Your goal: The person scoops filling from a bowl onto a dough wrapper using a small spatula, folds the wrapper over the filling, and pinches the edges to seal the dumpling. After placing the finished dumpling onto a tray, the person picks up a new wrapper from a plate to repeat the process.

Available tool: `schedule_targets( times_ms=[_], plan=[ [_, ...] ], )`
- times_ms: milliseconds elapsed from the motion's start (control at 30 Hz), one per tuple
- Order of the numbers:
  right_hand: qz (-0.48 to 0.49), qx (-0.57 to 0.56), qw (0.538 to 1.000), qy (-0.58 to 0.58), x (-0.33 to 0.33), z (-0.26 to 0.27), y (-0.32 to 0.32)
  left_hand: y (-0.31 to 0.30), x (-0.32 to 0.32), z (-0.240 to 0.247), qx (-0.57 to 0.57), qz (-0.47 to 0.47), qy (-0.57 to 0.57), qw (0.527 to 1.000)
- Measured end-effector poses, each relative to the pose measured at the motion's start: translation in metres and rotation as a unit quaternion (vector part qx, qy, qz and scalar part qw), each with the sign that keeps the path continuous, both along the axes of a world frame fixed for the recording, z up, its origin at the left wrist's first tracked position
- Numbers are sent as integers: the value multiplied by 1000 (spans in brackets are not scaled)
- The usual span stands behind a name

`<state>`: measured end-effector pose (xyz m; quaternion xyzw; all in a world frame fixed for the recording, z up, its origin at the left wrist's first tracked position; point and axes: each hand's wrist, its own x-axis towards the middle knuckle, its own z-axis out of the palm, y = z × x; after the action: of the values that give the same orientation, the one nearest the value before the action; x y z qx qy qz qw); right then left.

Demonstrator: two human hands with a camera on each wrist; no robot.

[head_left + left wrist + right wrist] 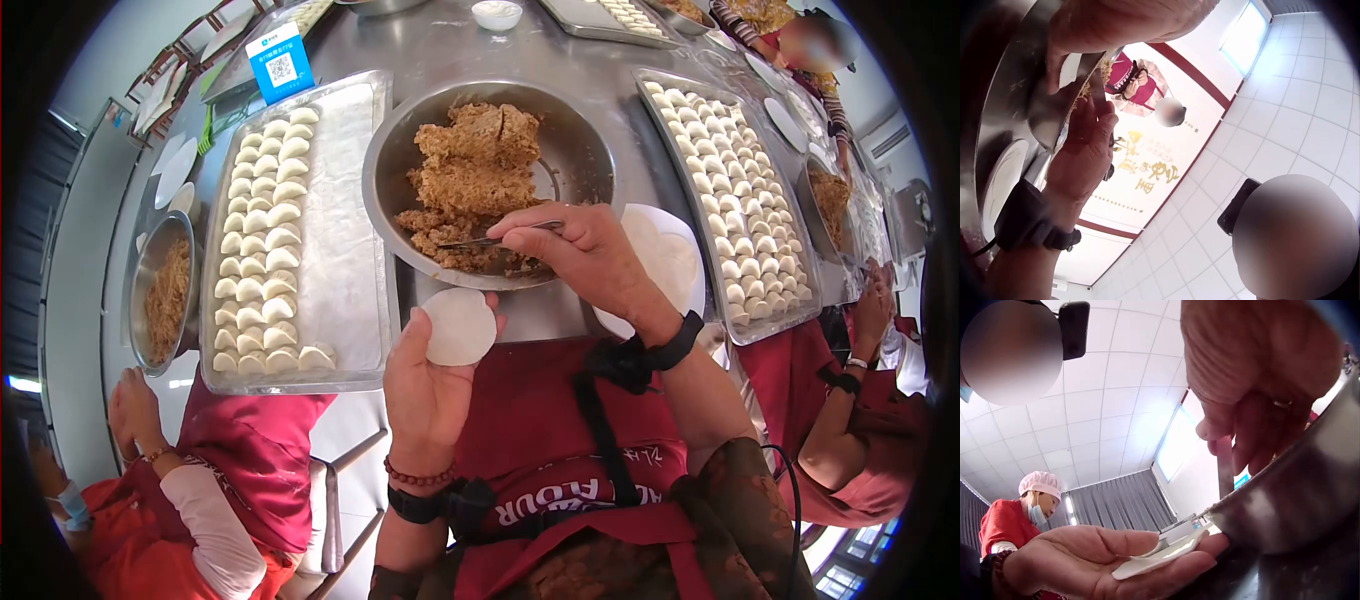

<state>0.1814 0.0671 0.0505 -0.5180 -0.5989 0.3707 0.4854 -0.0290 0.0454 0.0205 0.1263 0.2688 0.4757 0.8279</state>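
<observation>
My left hand holds a round white dumpling wrapper just below the near rim of a steel bowl. The wrapper lies across its fingers, the thumb at one edge and the fingertips bent up at the other. Above that rim, my right hand pinches a narrow flat metal spatula, whose far end meets the brown minced filling. In the right wrist view, the spatula's flat metal points down from the right fingers, and the wrapper appears edge-on in the left hand.
A tray with rows of folded dumplings stands left of the bowl, another tray to the right. A white plate of wrappers sits beside my right wrist. Other people stand close on both sides, with a filling bowl at far left.
</observation>
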Motion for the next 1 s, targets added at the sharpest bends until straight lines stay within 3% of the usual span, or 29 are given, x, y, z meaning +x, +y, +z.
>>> schedule_targets(
  times_ms=[167,467,567,633,767,867,1000],
  plan=[
    [2,-47,998,-40,10,9,-8,8,1,3,-8,8,-13,1000],
    [-76,-33,995,55,-2,-3,-37,20,-4,18,0,12,-33,999],
    [-96,-15,995,33,-6,-5,-50,23,-5,21,5,5,-39,999],
    [-77,69,992,-75,-10,-2,-59,25,-6,22,8,1,-45,999],
    [-3,222,943,-248,-15,6,-68,28,-9,18,17,-18,-38,999],
    [10,293,905,-310,-19,2,-75,30,-14,18,21,-39,-30,999],
    [18,273,916,-292,-15,0,-79,28,-12,17,14,-37,-51,998]
  ],
)
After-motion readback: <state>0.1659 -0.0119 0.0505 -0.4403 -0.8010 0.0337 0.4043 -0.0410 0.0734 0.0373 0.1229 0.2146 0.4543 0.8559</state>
